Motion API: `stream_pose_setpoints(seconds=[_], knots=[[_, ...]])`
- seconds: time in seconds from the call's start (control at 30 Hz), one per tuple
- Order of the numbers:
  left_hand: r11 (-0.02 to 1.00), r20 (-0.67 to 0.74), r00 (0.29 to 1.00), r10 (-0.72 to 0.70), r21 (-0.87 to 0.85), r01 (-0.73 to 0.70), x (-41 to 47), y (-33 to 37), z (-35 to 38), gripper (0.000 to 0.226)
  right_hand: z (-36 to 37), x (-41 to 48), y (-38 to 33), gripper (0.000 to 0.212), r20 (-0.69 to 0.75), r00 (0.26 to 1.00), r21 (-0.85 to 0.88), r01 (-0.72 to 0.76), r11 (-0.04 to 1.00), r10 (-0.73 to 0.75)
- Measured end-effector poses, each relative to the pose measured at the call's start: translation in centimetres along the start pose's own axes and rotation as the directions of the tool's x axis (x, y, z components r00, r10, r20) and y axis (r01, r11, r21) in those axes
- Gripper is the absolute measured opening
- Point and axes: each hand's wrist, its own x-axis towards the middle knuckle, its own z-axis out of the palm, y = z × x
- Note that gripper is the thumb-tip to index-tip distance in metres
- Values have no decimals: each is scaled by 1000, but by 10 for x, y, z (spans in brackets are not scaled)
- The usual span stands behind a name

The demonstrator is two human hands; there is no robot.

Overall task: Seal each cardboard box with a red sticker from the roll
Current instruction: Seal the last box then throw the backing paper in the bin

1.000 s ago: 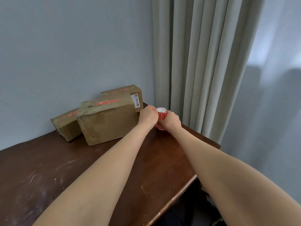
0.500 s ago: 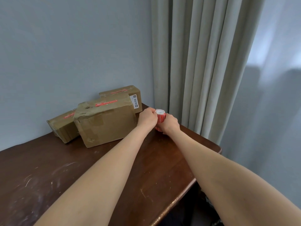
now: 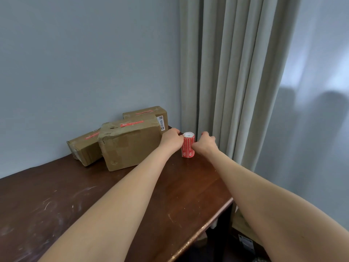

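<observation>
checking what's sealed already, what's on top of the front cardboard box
A red sticker runs along the top of the front cardboard box, next to a torn hole. Whether it bridges the flap seam cannot be seen.

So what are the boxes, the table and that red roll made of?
The boxes are brown cardboard, matte, with creased, dented corners. The table looks like dark wood with a slightly shiny finish, scuffed by pale scratches. The roll is probably glossy paper or plastic stickers wound on a white core; I can't tell which.
</observation>
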Motion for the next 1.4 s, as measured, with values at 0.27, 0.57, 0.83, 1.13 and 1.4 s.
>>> stream_pose_setpoints(seconds=[0.27,0.57,0.83,1.13,1.4], knots=[[997,-171,984,42,-53,-52,-17,-7,-38,32,-14,-28,-46,44,-335,917,170,285,943,-217],[971,-430,903,7,219,97,-18,-52,-101,35,27,-43,-93,52,-12,910,81,413,907,-414],[864,-275,961,-25,478,159,-14,-83,-103,50,49,-29,-107,49,27,900,-44,435,899,-434],[822,-272,961,39,556,124,-12,-85,-107,50,57,-22,-105,51,65,923,-43,383,923,-380],[738,-217,972,95,671,78,-11,-82,-112,34,54,-23,-104,50,37,953,122,295,948,-301]])
